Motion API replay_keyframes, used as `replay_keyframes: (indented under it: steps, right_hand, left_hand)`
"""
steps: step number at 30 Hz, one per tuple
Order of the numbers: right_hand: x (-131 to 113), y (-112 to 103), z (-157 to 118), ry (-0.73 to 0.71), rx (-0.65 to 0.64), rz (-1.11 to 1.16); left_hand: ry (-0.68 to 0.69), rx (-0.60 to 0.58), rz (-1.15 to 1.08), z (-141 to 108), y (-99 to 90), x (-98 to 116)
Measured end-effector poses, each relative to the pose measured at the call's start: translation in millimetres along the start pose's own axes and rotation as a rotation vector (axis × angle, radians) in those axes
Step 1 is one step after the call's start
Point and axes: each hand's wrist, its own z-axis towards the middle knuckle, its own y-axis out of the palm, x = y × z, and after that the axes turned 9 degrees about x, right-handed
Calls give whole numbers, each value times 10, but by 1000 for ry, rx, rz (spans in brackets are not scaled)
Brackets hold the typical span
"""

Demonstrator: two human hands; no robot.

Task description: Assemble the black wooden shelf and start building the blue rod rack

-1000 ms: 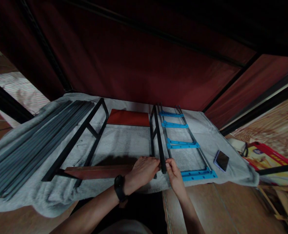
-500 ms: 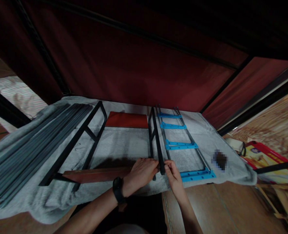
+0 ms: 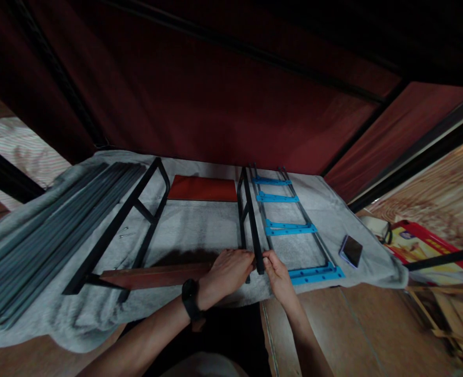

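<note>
My left hand (image 3: 231, 269), with a dark watch on the wrist, is closed over the right end of a reddish-brown board (image 3: 153, 276). Its fingertips reach the near end of the right black metal frame (image 3: 252, 225). On the frame's outer side, my right hand (image 3: 277, 273) is closed in a pinch against the bar. Whatever lies between those fingertips is hidden. The board's other end meets the left black metal frame (image 3: 113, 235). Between the frames' far ends lies an orange-red panel (image 3: 202, 189).
Grey rods (image 3: 58, 241) lie in a bundle at left on the grey cloth (image 3: 200, 228). Small metal pins (image 3: 127, 235) rest inside the left frame. Blue brackets with rods (image 3: 290, 229) and a phone (image 3: 351, 251) are at right. A dark red fabric wall (image 3: 223, 115) stands behind.
The view has shifted slightly, and the phone shows clearly now where it was blurred. Both hands keep their places at the right frame's near end.
</note>
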Motion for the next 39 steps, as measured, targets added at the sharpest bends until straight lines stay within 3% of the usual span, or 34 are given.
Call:
replay_keyframes:
  steps: [10,20,24,27,33,39]
  right_hand:
    - [4,31,59,120,-26,116]
    - [-5,99,69,189,43,219]
    - [107,93,21,114,61,247]
    - [303,165,-84,143,131,275]
    - [699,523,-310,68,192,-22]
    - [654,660,-309,66,166,-199]
  left_hand:
    - [8,14,15,8,11,14]
    - [-7,-39,7,44,-93,56]
    - [2,-24,-9,31,-84,30]
    - [-16,-22,-26,27,-72,1]
    - [-57,-27,-47,64,-19,-36]
    - [-75,-27,-61,98,-45,-5]
